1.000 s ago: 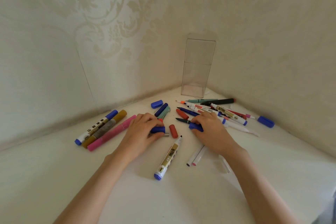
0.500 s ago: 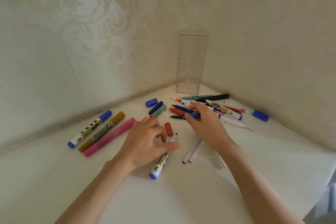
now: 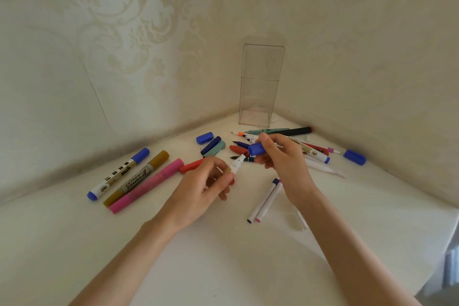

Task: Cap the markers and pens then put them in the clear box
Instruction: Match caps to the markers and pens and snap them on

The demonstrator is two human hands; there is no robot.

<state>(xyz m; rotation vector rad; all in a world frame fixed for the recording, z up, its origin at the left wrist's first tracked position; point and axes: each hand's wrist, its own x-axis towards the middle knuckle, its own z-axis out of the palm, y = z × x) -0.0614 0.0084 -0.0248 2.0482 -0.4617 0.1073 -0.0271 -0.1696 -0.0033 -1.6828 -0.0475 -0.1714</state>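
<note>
My left hand grips an uncapped white marker, lifted off the table with its dark tip pointing up and right. My right hand pinches a blue cap just right of that tip, a small gap between them. The tall clear box stands upright in the back corner, nothing visible inside. Behind my right hand lies a pile of pens and markers. Loose caps in blue, navy and teal lie left of the pile.
Three capped markers, blue-white, gold and pink, lie side by side at the left. Two thin white pens lie near my right wrist. A blue cap sits at the right wall. Walls close the corner on both sides.
My left hand picked the white marker up off the table and raised it. My right hand lifted the blue cap from the pile and brought it towards the marker's tip.
</note>
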